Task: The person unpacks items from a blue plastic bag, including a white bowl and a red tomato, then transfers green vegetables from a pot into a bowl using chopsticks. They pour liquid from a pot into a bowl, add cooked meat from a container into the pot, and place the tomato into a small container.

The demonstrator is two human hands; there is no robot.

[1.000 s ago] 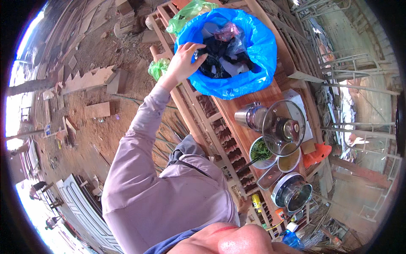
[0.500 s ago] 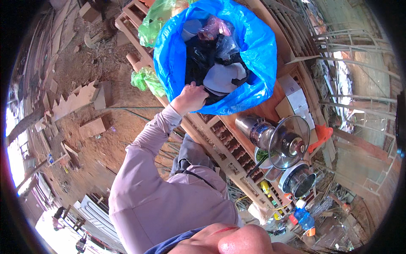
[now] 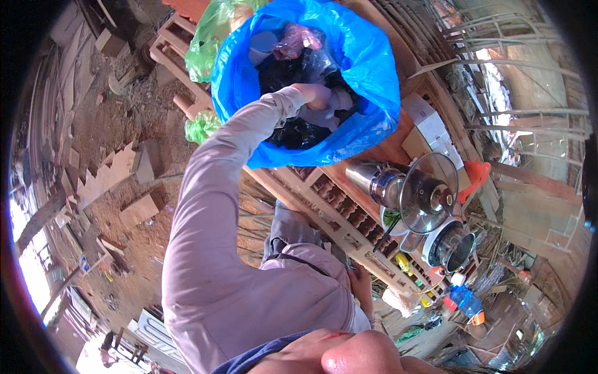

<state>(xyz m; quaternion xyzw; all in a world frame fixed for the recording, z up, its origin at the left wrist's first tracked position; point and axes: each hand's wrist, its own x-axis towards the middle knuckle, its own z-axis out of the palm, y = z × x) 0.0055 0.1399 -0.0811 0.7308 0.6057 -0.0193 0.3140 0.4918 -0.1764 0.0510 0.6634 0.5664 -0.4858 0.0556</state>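
Note:
A large blue plastic bag (image 3: 367, 93) stands wide open on a carved wooden piece. My left hand (image 3: 316, 96) reaches deep into it, palm down, over a pale grey item with dark patches (image 3: 321, 116) whose kind I cannot make out. Its fingers curl downward, and their tips are hidden. Shiny black plastic (image 3: 302, 134) lies around the hand, with a pink see-through plastic bundle (image 3: 298, 40) and a pale grey piece (image 3: 263, 42) farther back. Down by my hip hangs my right hand (image 3: 361, 287), partly covered by my body; its fingers are not clear.
To the right of the bag are a steel blender-like appliance (image 3: 383, 184), a clear glass lid (image 3: 430, 193), a round metal pot (image 3: 458, 249) and a white box (image 3: 430, 128). Green plastic bags (image 3: 205, 47) sit at the left. A blue bottle (image 3: 466, 301) stands lower right.
My left hand has moved from the bag's near left rim farther in, toward its middle, over the pale grey item. My right hand has come into view by my hip.

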